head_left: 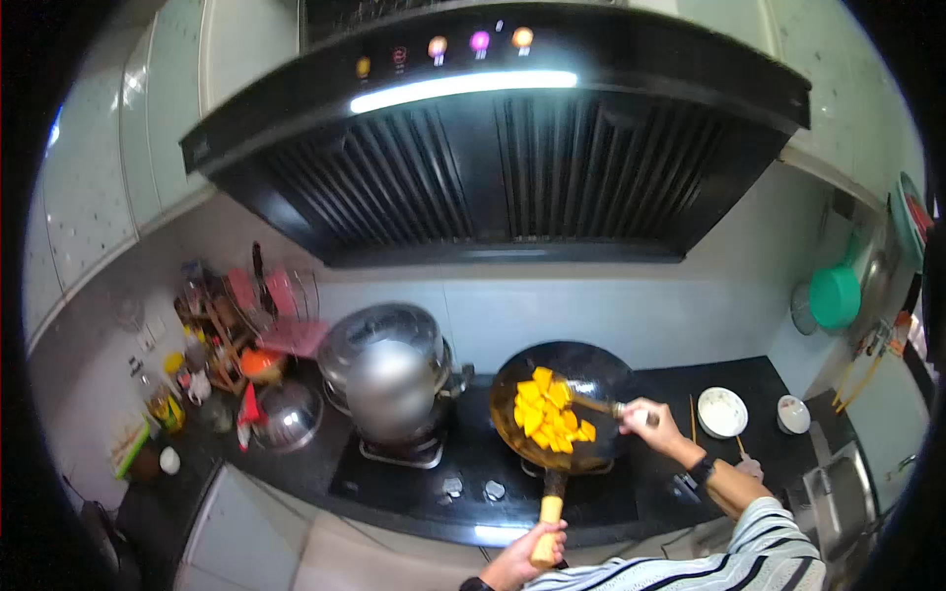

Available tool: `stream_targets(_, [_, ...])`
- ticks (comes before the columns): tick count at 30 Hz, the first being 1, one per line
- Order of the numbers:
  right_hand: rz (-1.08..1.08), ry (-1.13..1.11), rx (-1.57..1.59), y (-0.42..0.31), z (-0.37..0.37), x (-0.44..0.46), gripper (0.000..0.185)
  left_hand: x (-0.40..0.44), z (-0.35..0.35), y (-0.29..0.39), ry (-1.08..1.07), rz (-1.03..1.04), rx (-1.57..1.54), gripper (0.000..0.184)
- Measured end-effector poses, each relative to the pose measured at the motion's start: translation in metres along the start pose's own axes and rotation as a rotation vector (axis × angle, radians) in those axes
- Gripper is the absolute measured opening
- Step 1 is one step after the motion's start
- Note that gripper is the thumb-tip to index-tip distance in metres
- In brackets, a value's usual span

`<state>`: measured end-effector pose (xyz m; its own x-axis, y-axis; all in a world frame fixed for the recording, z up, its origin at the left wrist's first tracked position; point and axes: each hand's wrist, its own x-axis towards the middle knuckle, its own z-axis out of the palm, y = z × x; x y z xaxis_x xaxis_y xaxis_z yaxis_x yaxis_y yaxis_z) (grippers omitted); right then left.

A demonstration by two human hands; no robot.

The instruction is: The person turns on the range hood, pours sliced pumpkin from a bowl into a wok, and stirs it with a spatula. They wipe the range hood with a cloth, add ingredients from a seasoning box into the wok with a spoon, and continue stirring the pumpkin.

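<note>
My left hand point(527, 554) is wrapped round the light wooden handle of a black wok point(616, 374), which sits on the right burner. With my right hand point(658, 429) I grip a spatula point(596, 403) at the end of its pale handle. It reaches in over the wok's right side, and its head cannot be made out among the food. Bright orange-yellow chunks that look like pumpkin point(547, 409) lie in a heap on the left and middle of the wok.
A large lidded pot point(379, 335) stands on the left burner. Overhead hangs a black range hood point(493, 167). To the right are a white bowl point(722, 413), a smaller bowl point(792, 415) and a sink point(849, 492). A metal lid point(291, 419) and bottles crowd the left counter.
</note>
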<state>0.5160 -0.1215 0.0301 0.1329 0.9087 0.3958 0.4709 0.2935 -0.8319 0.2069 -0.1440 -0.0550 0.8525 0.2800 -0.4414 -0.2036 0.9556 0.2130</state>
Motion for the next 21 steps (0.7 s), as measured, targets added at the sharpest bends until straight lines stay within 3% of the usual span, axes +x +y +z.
stream_targets(1, [-0.224, -0.070, -0.263, -0.032, 0.000, -0.003, 0.009, 0.000, 0.001, -0.001, -0.024, 0.012, -0.018, 0.026])
stream_targets(2, [-0.237, -0.170, -0.408, -0.053, -0.005, -0.007, 0.009, -0.038, 0.048, -0.013, 0.062, 0.218, 0.083, 0.012])
stream_targets(3, [-0.239, -0.272, -0.553, -0.069, -0.011, -0.012, 0.008, -0.037, 0.048, -0.010, 0.041, 0.194, 0.072, 0.013])
stream_targets(5, [-0.494, -0.325, -0.649, -0.092, -0.025, -0.014, 0.007, -0.025, 0.030, -0.009, 0.002, 0.143, 0.030, 0.015])
stream_targets(7, [-0.481, -0.418, -0.709, -0.137, -0.040, -0.021, 0.010, -0.030, 0.037, -0.014, 0.070, 0.226, 0.106, 0.013])
stream_targets(10, [-0.450, -0.517, -0.677, -0.173, -0.043, -0.034, 0.010, -0.031, 0.038, -0.007, 0.005, 0.089, 0.032, 0.012])
stream_targets(13, [-0.448, -0.617, -0.654, -0.169, -0.024, -0.041, 0.011, -0.040, 0.053, -0.006, 0.144, 0.128, 0.123, 0.012])
stream_targets(15, [-0.442, -0.609, -0.714, -0.142, -0.004, -0.041, 0.011, -0.029, 0.035, -0.004, 0.006, 0.045, 0.053, 0.011])
stream_targets(17, [-0.457, -0.520, -0.720, -0.105, 0.009, -0.036, 0.010, -0.022, 0.030, -0.003, 0.057, 0.052, 0.045, 0.008])
stream_targets(19, [-0.415, -0.343, -0.656, -0.085, 0.012, -0.030, 0.009, -0.014, 0.013, -0.001, -0.052, -0.016, -0.013, 0.007])
stream_targets(21, [-0.243, -0.230, -0.689, -0.070, 0.005, -0.027, 0.011, -0.020, 0.028, -0.005, -0.003, -0.004, -0.058, 0.006])
